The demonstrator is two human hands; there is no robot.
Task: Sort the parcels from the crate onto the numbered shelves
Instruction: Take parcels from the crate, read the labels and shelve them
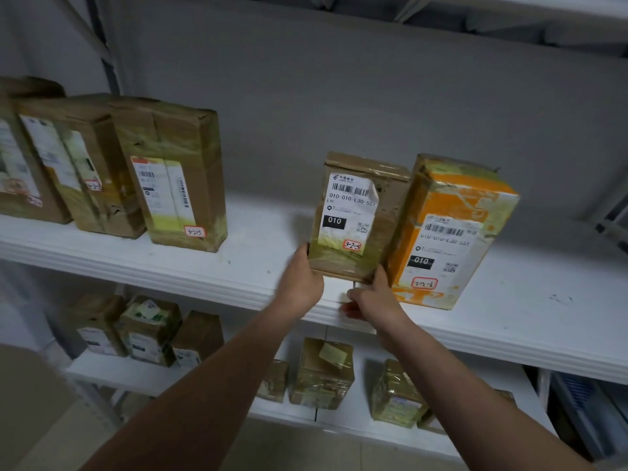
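A plain grey painted wall (339,96) is seen across the upper half of the view. A dark grey diagonal metal brace (102,45) is set in front of it at the upper left. A pale beige floor (299,447) is visible along the bottom. A blue ribbed object (577,392) is located near the lower right edge; its kind cannot be determined.

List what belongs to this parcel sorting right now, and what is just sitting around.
In the job: 3-2-5 parcel, left hand and right hand gripping it, upper shelf.
Sitting around: orange parcel beside it, 3-2-3 parcel, lower-shelf parcels.
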